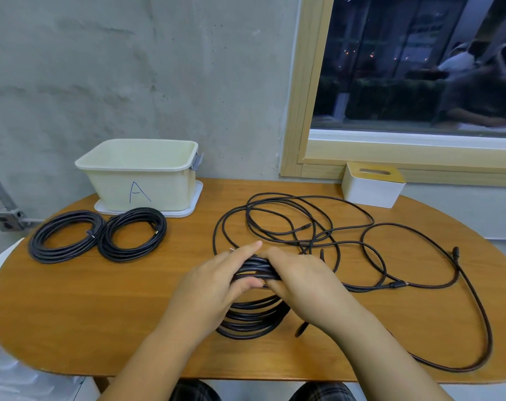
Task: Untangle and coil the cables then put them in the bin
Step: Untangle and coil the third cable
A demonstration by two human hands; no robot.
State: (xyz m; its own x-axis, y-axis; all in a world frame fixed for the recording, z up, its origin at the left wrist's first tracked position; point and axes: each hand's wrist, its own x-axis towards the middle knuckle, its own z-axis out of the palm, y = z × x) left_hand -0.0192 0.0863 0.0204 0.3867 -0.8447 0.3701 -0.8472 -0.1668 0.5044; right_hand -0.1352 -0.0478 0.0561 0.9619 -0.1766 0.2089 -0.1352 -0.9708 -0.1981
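Note:
A half-wound coil of black cable (pixel 253 319) stands at the middle of the wooden table (pixel 101 299). My left hand (pixel 217 280) grips the top of its bundled loops, thumb underneath. My right hand (pixel 301 279) holds the same bundle right beside it. Loose tangled black cable (pixel 292 224) spreads behind and to the right, one long strand (pixel 483 322) curving to the table's front right edge. Two finished black coils (pixel 65 235) (pixel 131 234) lie flat at the left. Behind them stands the cream bin (pixel 142 172) marked "A", with nothing visible inside.
The bin sits on a white tray (pixel 188 209) against the concrete wall. A white tissue box with a wooden top (pixel 371 185) stands at the back right under the window. A wall outlet (pixel 4 221) is at far left. My knees show below the table's front edge.

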